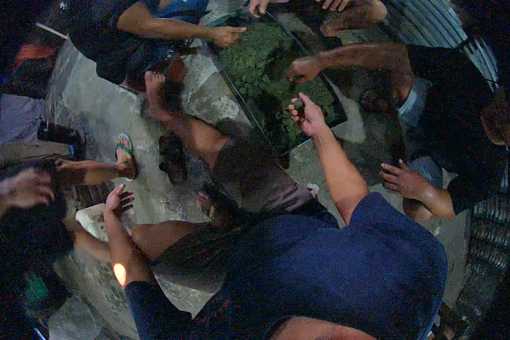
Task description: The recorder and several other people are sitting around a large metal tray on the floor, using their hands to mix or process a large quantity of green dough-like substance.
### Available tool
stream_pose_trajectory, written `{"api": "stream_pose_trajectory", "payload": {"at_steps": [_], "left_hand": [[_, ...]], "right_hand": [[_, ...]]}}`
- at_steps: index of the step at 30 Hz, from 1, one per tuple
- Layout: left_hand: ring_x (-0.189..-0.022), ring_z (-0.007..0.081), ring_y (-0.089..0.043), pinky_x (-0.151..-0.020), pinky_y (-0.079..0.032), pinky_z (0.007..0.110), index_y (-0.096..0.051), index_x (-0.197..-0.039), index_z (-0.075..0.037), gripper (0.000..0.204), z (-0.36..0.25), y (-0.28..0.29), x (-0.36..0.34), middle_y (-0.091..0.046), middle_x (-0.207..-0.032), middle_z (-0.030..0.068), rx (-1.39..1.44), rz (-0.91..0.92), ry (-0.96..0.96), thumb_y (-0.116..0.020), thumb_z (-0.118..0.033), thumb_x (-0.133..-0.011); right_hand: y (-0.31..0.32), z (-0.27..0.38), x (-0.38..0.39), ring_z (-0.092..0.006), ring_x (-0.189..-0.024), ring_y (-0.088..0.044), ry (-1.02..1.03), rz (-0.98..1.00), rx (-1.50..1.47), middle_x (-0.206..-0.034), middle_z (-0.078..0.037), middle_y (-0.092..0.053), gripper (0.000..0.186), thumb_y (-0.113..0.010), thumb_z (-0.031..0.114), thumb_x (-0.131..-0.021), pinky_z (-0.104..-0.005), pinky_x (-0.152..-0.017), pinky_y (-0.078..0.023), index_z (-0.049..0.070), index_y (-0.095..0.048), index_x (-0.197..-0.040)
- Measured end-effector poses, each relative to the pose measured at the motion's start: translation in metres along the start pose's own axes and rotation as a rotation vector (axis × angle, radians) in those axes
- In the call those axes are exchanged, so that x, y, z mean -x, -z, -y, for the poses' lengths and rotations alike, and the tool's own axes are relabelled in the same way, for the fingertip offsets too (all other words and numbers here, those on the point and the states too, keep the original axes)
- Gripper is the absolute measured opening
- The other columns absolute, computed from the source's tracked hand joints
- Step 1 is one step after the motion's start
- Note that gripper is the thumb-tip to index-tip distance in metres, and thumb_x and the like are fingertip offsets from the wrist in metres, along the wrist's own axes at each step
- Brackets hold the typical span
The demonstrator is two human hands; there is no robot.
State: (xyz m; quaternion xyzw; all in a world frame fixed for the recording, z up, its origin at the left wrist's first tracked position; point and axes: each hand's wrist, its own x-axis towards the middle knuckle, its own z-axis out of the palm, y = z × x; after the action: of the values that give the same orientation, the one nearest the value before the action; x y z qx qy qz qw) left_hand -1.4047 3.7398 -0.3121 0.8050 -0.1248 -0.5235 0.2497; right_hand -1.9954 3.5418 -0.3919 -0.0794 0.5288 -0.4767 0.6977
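A dark rectangular tray [236, 92] holds a heap of dark green, crumbly material [255, 56]. My right arm reaches over its near end. There, my right hand [309, 117] has its fingers curled together around what looks like a small green clump [298, 105]. To the left, away from the tray, my left hand [119, 200] is raised above my bent leg, its fingers apart and nothing in them. A white object [93, 221] lies low beside that hand; its kind is too dim to tell.
Several people sit around the tray. One person's hand [228, 35] touches the heap from the far left, another's hand [304, 69] hovers above it from the right. A sandalled foot [124, 156] stands on the worn concrete floor [96, 96]. Corrugated metal sheeting [436, 25] rises at the far right.
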Motion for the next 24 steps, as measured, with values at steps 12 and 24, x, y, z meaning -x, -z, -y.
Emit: {"api": "stream_pose_trajectory", "payload": {"at_steps": [12, 24], "left_hand": [[-0.08, 0.0225, -0.057, -0.066, -0.044, 0.038, -0.043, -0.121, -0.015, 0.049, -0.004, 0.005, 0.003, -0.059, -0.095, 0.0073, -0.011, -0.06, -0.017, -0.056, -0.04, -0.081], [-0.068, 0.0218, -0.058, -0.055, -0.046, 0.037, -0.05, -0.112, -0.011, 0.037, 0.006, -0.004, -0.017, -0.059, -0.084, 0.0097, -0.026, 0.033, -0.133, -0.056, -0.034, -0.083]], "right_hand": [[-0.035, 0.013, 0.041, -0.0104, -0.042, -0.037, 0.08, 0.203, 0.091, -0.054, -0.003, -0.043, 0.037, -0.046, 0.037, -0.087, -0.0242, -0.037, -0.027, 0.009, -0.046, -0.063], [-0.019, 0.006, 0.052, -0.0095, -0.036, -0.032, 0.137, -0.119, 0.424, -0.046, 0.003, -0.038, 0.04, -0.052, 0.033, -0.085, -0.0239, -0.036, -0.025, 0.013, -0.043, -0.052]]}}
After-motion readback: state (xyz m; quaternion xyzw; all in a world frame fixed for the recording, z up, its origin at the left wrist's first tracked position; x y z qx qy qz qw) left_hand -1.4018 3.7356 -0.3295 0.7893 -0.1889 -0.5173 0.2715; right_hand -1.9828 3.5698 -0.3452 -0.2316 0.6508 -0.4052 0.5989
